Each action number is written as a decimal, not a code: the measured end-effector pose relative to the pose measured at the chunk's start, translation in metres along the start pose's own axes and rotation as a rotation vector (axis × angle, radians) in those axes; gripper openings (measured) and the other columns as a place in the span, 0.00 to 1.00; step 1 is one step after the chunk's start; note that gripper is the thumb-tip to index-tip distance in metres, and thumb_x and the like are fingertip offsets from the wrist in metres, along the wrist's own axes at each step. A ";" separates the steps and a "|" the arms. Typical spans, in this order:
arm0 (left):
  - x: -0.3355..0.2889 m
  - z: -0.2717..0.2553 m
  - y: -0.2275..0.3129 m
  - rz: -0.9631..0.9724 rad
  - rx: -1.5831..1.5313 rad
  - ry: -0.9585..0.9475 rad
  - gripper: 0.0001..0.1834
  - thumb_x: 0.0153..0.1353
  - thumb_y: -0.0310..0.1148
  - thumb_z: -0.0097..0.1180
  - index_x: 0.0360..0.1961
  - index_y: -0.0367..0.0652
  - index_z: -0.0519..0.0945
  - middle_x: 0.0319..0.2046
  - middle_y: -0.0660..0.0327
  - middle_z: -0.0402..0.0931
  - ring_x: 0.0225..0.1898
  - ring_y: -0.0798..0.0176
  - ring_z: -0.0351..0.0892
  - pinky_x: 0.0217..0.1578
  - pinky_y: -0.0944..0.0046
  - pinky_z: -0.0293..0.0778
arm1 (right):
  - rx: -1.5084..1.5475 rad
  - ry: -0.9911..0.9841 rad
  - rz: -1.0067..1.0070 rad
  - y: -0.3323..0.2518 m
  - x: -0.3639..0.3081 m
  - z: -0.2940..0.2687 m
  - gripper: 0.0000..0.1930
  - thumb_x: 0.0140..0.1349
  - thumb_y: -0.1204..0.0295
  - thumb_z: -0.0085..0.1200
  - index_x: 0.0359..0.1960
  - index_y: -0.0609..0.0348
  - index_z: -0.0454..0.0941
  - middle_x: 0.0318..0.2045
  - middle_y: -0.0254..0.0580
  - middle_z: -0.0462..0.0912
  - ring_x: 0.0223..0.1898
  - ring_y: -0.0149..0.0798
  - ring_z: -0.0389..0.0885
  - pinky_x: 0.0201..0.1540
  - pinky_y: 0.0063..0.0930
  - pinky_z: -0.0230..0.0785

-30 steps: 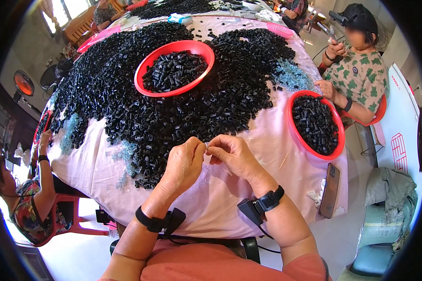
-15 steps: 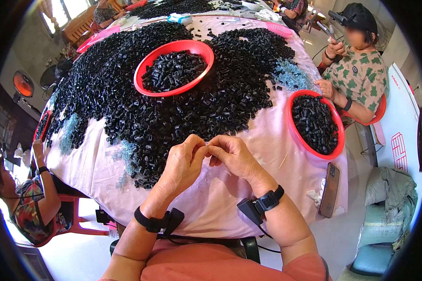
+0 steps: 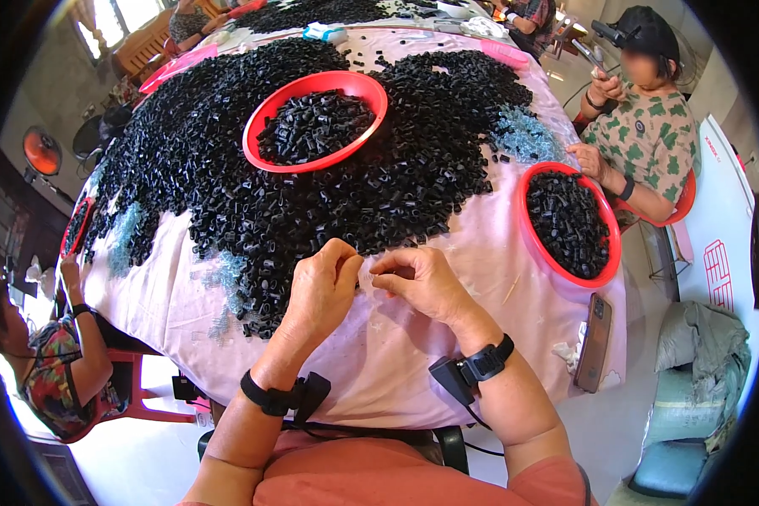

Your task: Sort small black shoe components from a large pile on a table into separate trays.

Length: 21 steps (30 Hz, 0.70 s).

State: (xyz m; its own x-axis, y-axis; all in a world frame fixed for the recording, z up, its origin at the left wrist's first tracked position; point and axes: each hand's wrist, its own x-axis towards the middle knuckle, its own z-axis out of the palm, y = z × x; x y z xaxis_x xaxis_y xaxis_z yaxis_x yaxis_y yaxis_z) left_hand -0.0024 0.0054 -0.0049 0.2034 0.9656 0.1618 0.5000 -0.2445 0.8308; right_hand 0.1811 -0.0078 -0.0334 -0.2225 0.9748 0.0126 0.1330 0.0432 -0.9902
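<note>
Close together yet apart over the pink-clothed counter [image 3: 388, 379], at the near edge of a broad heap of black pieces [image 3: 346, 207]: left hand [image 3: 323, 282] and right hand [image 3: 417, 282], both with fingers bent inward. On the left, thumb near forefinger; on the right, thumb and forefinger nearly meeting. Too small and hidden at the fingertips to tell whether either has hold of anything. Just beyond, thickly spread, the black pieces: short, stubby, glossy, many hollow or looped like little rings. Set amid them, a wide red basin [image 3: 337, 82], well filled with more of the same. To the right of the hands, a second red basin [image 3: 613, 244], packed with black pieces too. Nearby, a thin pale stick [image 3: 510, 291] and a phone [image 3: 594, 341]. Along the heap's right edge, a patch of clear, bluish bits [image 3: 527, 135]. At far left, a third red basin [image 3: 90, 212], partly in view, with dark contents. Farther out, a pink tray [image 3: 181, 66], contents unclear.
</note>
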 end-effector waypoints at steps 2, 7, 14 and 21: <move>-0.001 -0.001 -0.001 0.020 0.011 -0.033 0.07 0.65 0.27 0.53 0.35 0.32 0.78 0.20 0.59 0.77 0.22 0.70 0.76 0.25 0.67 0.73 | 0.096 0.058 0.003 0.001 0.000 0.000 0.05 0.61 0.77 0.62 0.37 0.66 0.83 0.27 0.35 0.85 0.26 0.25 0.81 0.30 0.20 0.75; -0.002 -0.003 0.005 0.026 -0.025 -0.026 0.06 0.63 0.25 0.55 0.36 0.32 0.79 0.21 0.60 0.78 0.23 0.71 0.76 0.26 0.68 0.73 | 0.250 0.164 0.073 0.000 0.005 -0.011 0.05 0.62 0.78 0.62 0.39 0.62 0.83 0.28 0.34 0.84 0.29 0.24 0.82 0.34 0.19 0.77; -0.001 -0.001 0.003 0.160 -0.041 0.057 0.06 0.62 0.22 0.56 0.39 0.33 0.81 0.24 0.60 0.79 0.27 0.71 0.79 0.30 0.69 0.74 | 0.363 0.030 0.064 0.003 0.005 -0.005 0.08 0.63 0.79 0.60 0.44 0.62 0.81 0.34 0.36 0.86 0.35 0.28 0.86 0.39 0.20 0.79; -0.002 0.001 0.011 0.168 0.017 0.068 0.05 0.62 0.22 0.58 0.38 0.34 0.82 0.26 0.58 0.81 0.28 0.70 0.80 0.30 0.68 0.75 | 0.352 -0.037 0.084 -0.002 0.004 -0.003 0.13 0.62 0.81 0.60 0.48 0.61 0.79 0.36 0.37 0.86 0.37 0.29 0.86 0.42 0.22 0.80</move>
State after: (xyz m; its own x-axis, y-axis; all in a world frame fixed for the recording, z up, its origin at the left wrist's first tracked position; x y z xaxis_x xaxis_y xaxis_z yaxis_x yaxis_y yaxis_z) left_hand 0.0035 0.0004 0.0039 0.2281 0.9145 0.3341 0.4778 -0.4041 0.7800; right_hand 0.1830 -0.0034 -0.0310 -0.2602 0.9631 -0.0693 -0.1870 -0.1207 -0.9749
